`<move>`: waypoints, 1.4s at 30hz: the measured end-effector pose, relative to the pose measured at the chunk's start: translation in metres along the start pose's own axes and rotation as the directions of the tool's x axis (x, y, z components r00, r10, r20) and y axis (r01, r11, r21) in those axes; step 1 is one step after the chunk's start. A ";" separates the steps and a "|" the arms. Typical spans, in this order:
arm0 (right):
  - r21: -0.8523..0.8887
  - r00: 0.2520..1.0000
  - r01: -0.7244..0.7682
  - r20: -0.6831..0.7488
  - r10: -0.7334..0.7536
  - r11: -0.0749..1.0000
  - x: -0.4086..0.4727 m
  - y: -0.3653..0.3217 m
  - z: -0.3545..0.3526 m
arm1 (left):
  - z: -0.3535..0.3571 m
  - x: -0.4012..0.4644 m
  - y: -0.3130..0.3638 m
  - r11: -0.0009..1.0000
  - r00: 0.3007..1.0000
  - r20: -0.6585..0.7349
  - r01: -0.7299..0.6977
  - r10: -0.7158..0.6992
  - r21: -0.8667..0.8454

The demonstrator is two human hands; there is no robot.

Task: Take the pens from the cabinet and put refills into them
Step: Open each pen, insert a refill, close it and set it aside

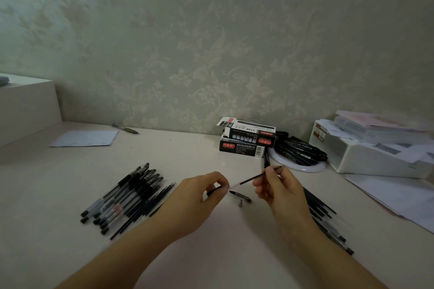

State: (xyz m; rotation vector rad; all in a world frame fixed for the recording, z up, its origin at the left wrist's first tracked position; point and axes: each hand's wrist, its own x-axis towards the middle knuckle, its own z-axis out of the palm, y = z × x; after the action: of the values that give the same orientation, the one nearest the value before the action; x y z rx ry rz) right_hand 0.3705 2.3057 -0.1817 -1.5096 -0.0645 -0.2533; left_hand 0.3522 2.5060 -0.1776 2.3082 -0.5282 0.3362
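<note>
My left hand (202, 191) pinches a barrel (231, 186); my right hand (278, 186) pinches the refill (253, 178) entering it; cap (242, 196) lies between.

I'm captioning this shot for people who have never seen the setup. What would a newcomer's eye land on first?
First, the two hands at the centre: the right hand holds a thin dark refill whose end reaches the left hand, which pinches a pen barrel. Next, the fan of pens lying on the desk to the left, then the stacked black boxes at the back by the wall.
</note>
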 end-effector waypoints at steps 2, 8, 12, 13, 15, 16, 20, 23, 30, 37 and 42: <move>0.011 1.000 0.005 -0.011 -0.005 1.000 0.000 0.000 -0.001 | 0.000 0.000 -0.001 1.000 1.000 0.002 0.004 -0.004 0.001; 0.069 1.000 -0.003 -0.026 0.004 0.998 0.000 -0.001 -0.002 | 0.001 -0.001 -0.001 1.000 1.000 0.013 0.011 -0.011 -0.003; 0.067 1.000 -0.020 0.004 0.020 0.998 0.000 0.000 -0.001 | -0.001 0.000 0.002 0.999 1.000 0.005 0.007 -0.007 -0.033; 0.063 1.000 -0.024 0.018 0.023 0.998 -0.001 0.000 -0.001 | -0.001 0.000 0.003 0.999 1.000 0.006 0.004 -0.003 -0.039; 0.019 0.997 -0.020 0.076 0.019 1.000 -0.003 -0.001 0.001 | -0.001 -0.001 0.005 0.999 1.000 0.015 -0.008 0.009 -0.041; -0.039 0.993 -0.004 0.118 0.008 0.999 -0.005 -0.001 0.003 | -0.001 -0.001 0.006 0.999 1.000 0.020 -0.016 0.017 -0.038; -0.282 0.957 0.112 0.288 -0.027 0.953 -0.013 -0.004 0.008 | -0.001 -0.001 0.007 0.999 1.000 0.007 -0.030 0.030 -0.045; -0.516 0.950 0.249 0.295 -0.103 0.820 -0.015 0.000 0.006 | -0.002 0.000 0.005 0.999 1.000 -0.009 -0.020 0.020 -0.049; -0.765 0.903 0.425 0.394 -0.172 0.483 -0.010 0.007 0.001 | -0.001 -0.001 0.002 0.999 1.000 -0.006 -0.022 0.022 -0.026; -0.480 0.954 0.271 0.247 -0.168 0.835 -0.010 0.002 0.003 | -0.002 -0.001 0.001 0.998 0.999 0.014 -0.030 0.030 0.047; -0.268 0.954 0.182 0.283 -0.103 0.946 -0.012 -0.001 0.006 | -0.002 -0.002 0.002 0.997 0.998 0.035 -0.061 0.059 0.057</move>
State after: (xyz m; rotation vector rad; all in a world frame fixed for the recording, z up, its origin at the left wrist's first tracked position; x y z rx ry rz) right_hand 0.3590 2.3135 -0.1832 -1.8303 -0.3675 -0.1801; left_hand 0.3496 2.5064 -0.1756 2.3605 -0.6132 0.3467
